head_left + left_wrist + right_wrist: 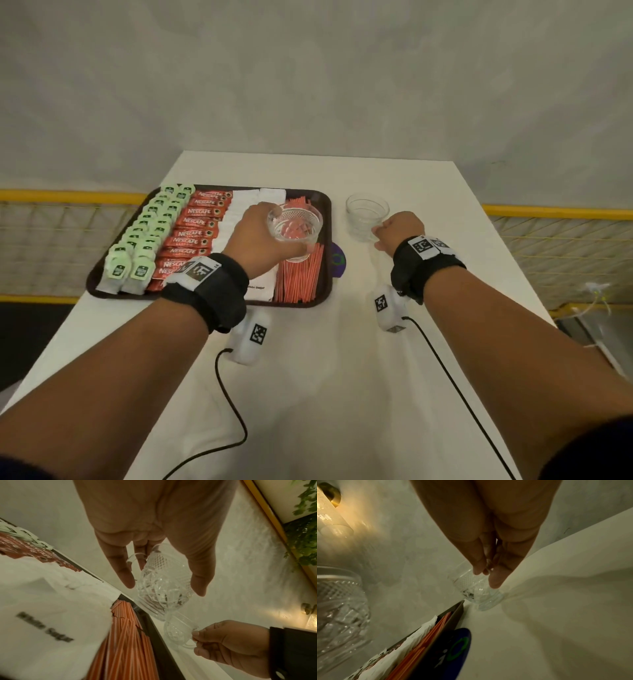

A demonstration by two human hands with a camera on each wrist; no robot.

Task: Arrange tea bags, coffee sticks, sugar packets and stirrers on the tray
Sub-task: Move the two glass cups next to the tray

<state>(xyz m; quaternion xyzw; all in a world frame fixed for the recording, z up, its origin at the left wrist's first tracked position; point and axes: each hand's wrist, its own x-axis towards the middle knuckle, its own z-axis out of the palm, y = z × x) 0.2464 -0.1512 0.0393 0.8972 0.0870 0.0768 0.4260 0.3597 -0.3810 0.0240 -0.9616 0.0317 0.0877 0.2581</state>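
A dark tray [327,219] holds rows of green tea bags [147,236], red coffee sticks [195,233], white sugar packets [236,212] and orange stirrers [301,277]. My left hand [277,233] grips a cut-glass cup [296,228] by its sides, lifted over the stirrers at the tray's right end; the left wrist view shows thumb and fingers round this cup [159,585]. My right hand [380,236] pinches the handle of a second glass cup [366,214], which stands on the white table just right of the tray. The right wrist view shows that cup [476,589] under my fingertips.
A purple disc [339,260] with a green ring lies partly under the tray's right rim. Two black cables [236,421] trail over the white tablecloth towards me. Yellow railings with mesh [555,212] flank the table. A pale wall stands behind its far edge.
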